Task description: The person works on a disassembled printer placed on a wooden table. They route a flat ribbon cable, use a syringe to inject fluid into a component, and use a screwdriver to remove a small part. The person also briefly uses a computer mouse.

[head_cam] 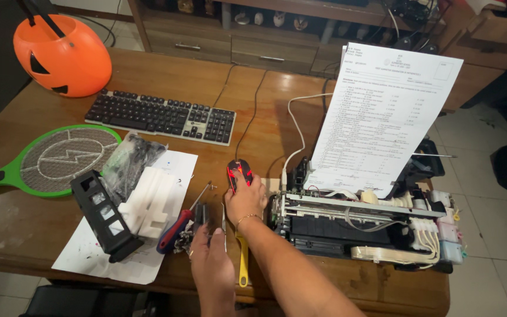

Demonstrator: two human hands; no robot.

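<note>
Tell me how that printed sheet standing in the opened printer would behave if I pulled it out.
The printed sheet is likely light and floppy: one thin page, upright only because it leans in the printer feed. Its top corner already curls slightly, so it would probably droop once free. It may snag or tear, since its lower edge sits among exposed parts and cables.
</note>
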